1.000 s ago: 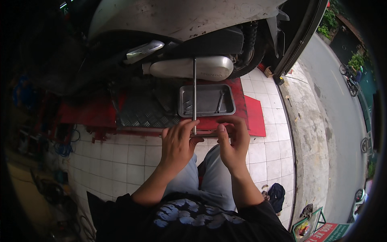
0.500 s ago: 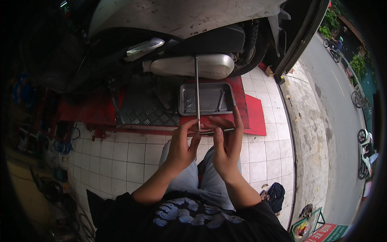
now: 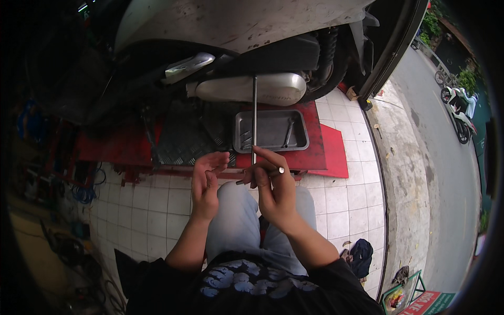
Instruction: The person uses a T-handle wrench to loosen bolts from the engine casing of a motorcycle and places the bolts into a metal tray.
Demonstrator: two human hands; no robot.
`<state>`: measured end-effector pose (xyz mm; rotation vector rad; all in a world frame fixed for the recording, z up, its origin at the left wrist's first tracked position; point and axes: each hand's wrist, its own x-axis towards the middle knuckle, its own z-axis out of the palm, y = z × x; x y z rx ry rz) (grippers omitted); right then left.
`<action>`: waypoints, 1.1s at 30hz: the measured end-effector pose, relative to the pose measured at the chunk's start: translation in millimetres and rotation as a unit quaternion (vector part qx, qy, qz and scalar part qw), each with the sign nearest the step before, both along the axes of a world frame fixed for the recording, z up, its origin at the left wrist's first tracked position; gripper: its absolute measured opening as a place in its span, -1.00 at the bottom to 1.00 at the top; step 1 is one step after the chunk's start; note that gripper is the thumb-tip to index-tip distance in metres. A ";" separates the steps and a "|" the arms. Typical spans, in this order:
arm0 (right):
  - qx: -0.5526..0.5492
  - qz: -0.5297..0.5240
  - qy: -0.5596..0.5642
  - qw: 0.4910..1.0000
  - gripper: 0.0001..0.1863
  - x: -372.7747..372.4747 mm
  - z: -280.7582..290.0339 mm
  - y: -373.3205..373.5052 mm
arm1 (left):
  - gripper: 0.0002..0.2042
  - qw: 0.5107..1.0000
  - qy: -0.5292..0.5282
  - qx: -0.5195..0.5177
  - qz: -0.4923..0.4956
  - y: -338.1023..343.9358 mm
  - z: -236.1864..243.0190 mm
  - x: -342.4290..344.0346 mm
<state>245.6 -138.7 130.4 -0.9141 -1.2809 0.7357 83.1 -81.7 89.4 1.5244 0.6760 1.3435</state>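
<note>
My right hand (image 3: 274, 190) is closed around the crosswise handle of a T-handle wrench (image 3: 254, 113); one end of the bar pokes out beyond the fingers. The wrench's long shaft runs away from me, its far end against the silver engine cover (image 3: 226, 88) of a motorbike. Whether it sits on a bolt there is too small to tell. My left hand (image 3: 206, 184) is open, held apart to the left of the handle, palm turned inward. Below the cover, a metal tray (image 3: 270, 150) holds a spanner (image 3: 289, 132) and several small bolts (image 3: 245, 139).
The motorbike's grey body panel (image 3: 241, 26) hangs overhead, with a chrome-coloured part (image 3: 189, 67) on the left. A red lift platform (image 3: 328, 152) lies under the tray. Dark cloth (image 3: 361, 257) lies on the white tiles at right. Beyond the kerb runs a road with a parked motorbike (image 3: 461, 113).
My left hand has let go of the wrench and moved left, opening. My right hand has closed around the handle, which has turned. On the road, a rider has gone out of view.
</note>
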 end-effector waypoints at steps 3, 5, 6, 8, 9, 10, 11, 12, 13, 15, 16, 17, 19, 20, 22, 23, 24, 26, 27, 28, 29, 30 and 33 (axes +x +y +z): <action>0.007 -0.006 -0.086 0.996 -0.46 -1.0 10.8 3.5 | -0.43 0.997 0.027 0.061 0.027 -4.4 14.0 -2.7; 0.017 0.002 -0.140 0.990 -0.34 -4.3 14.3 7.3 | -0.43 0.993 0.033 0.106 0.043 -8.8 22.1 -1.8; 0.023 0.016 -0.168 0.985 -0.29 -4.2 17.5 9.5 | -0.43 0.990 0.028 0.127 0.050 -11.9 26.0 -0.5; 0.032 0.042 -0.224 0.973 -0.18 -2.7 22.6 13.7 | -0.45 0.983 0.027 0.171 0.065 -15.3 33.4 0.1; 0.044 0.035 -0.240 0.969 -0.16 -3.4 23.9 15.7 | -0.46 0.978 0.031 0.194 0.072 -15.9 36.8 -0.5; 0.055 0.028 -0.256 0.965 -0.13 -5.3 25.1 17.7 | -0.48 0.973 0.034 0.216 0.079 -16.7 40.3 -0.3; 0.068 0.023 -0.271 0.960 -0.11 -8.0 25.7 18.8 | -0.53 0.968 0.047 0.230 0.092 -18.6 45.1 -0.3; 0.063 0.006 -0.293 0.954 -0.11 -9.6 25.5 18.6 | -0.59 0.962 0.060 0.244 0.106 -20.5 50.0 0.2; 0.058 -0.010 -0.315 0.947 -0.11 -11.0 24.9 17.9 | -0.64 0.956 0.074 0.257 0.120 -21.5 52.3 0.6; 0.065 -0.049 -0.353 0.932 -0.11 -12.6 24.4 17.4 | -0.72 0.949 0.123 0.257 0.133 -21.8 53.4 -2.5; 0.076 -0.073 -0.368 0.924 -0.11 -12.1 23.1 17.4 | -0.75 0.945 0.148 0.257 0.139 -21.8 53.9 -3.5; 0.087 -0.093 -0.381 0.916 -0.11 -12.7 21.4 17.4 | -0.76 0.949 0.142 0.243 0.143 -21.9 53.4 -4.5; 0.060 -0.099 -0.407 0.906 -0.12 -10.4 21.0 13.0 | -0.79 0.956 0.130 0.214 0.151 -22.7 52.9 -3.5; 0.076 -0.119 -0.409 0.902 -0.12 -8.8 16.8 14.0 | -0.78 0.958 0.126 0.213 0.147 -23.3 54.5 -1.8; 0.051 -0.123 -0.394 0.909 -0.15 -8.3 10.8 11.8 | -0.78 0.960 0.117 0.212 0.141 -25.4 58.9 1.6; 0.055 -0.129 -0.397 0.907 -0.16 -7.5 9.5 11.8 | -0.77 0.958 0.129 0.218 0.134 -24.7 60.4 3.6; 0.060 -0.136 -0.399 0.905 -0.16 -5.9 8.3 12.0 | -0.75 0.956 0.141 0.224 0.127 -23.8 61.8 5.9; 0.065 -0.137 -0.380 0.913 -0.16 -2.8 4.3 13.1 | -0.75 0.957 0.152 0.215 0.119 -22.1 63.7 10.1; 0.062 -0.143 -0.376 0.913 -0.15 -3.1 3.6 12.8 | -0.75 0.961 0.150 0.199 0.117 -22.4 61.1 11.3; 0.058 -0.149 -0.372 0.914 -0.15 -4.0 2.9 11.2 | -0.76 0.965 0.147 0.183 0.115 -22.9 59.5 11.9; 0.056 -0.153 -0.370 0.915 -0.14 -3.8 1.3 10.8 | -0.78 0.962 0.155 0.194 0.114 -22.0 60.0 12.6; 0.050 -0.146 -0.376 0.914 -0.13 -2.2 -3.9 11.1 | -0.80 0.958 0.162 0.207 0.113 -21.0 61.4 13.2; 0.031 -0.144 -0.290 0.946 -0.12 -2.6 -19.3 8.9 | -0.86 0.961 0.160 0.198 0.111 -22.0 64.7 16.1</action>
